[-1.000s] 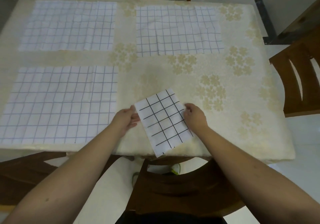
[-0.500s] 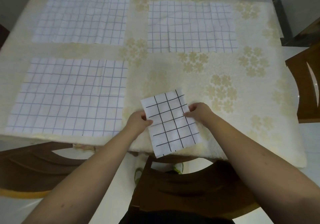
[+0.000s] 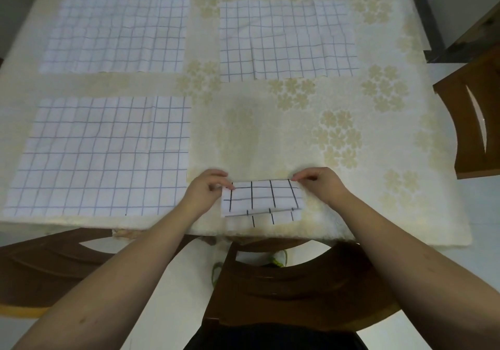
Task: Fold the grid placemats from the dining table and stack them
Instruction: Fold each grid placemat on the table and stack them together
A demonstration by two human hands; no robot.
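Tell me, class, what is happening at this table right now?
A person is folding a small grid placemat at the table's near edge. The left hand and right hand each pinch a far corner of it. Three larger placemats lie flat and unfolded. No stack shows yet.

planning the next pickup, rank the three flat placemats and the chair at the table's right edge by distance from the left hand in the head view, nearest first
1. near-left placemat, just left of the left hand.
2. far-right placemat, ahead and right.
3. far-left placemat, ahead and left; close to the second.
4. right-side chair, farthest.
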